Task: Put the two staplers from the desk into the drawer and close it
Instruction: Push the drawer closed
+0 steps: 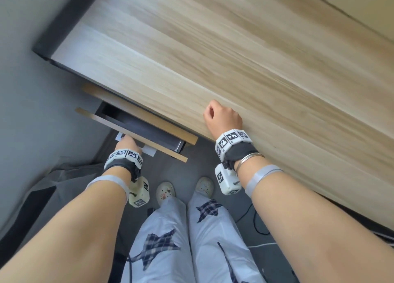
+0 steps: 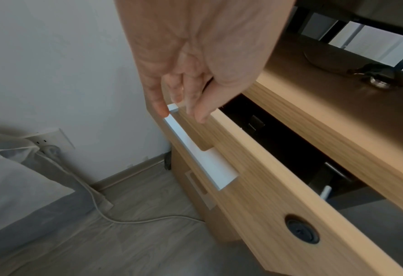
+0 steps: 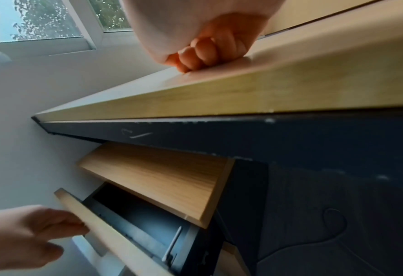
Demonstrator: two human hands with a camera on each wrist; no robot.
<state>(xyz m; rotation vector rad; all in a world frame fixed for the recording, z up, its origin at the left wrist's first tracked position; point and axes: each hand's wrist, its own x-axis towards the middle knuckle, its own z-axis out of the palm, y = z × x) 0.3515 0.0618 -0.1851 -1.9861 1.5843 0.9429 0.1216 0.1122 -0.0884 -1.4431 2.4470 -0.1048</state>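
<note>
Left hand resting at the white handle of the drawer, fingers straight, grip open, likely for pushing it closed. Right hand bracing on the worktop near edge, fist curled, gripping nothing. Drawer standing partly open at left, one only. Staplers: none in view on worktop; presumably inside, interior too dark for counting.

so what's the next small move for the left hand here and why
Probably push the drawer the rest of the way in. It stands only partly open, the left hand has its fingers at the white handle on the drawer front, and no stapler shows on the desk top. The right hand rests curled on the desk edge, steadying. Whether the staplers are inside cannot be seen.
</note>
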